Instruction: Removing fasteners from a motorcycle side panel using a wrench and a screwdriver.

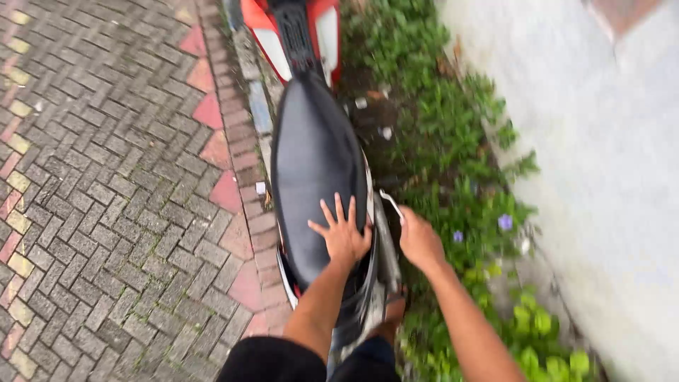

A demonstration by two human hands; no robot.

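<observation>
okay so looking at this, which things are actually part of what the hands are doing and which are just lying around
In hand: left hand flat on the black scooter seat; right hand at the grey grab rail.
Just about: brick paving, plants, white wall.

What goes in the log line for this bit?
left hand: flat on black scooter seat | right hand: gripping grab rail | plants beside

We press our left hand (342,235) flat on the scooter's black seat (315,163); our right hand (419,240) grips the grey rear rail (387,244) beside it.
</observation>
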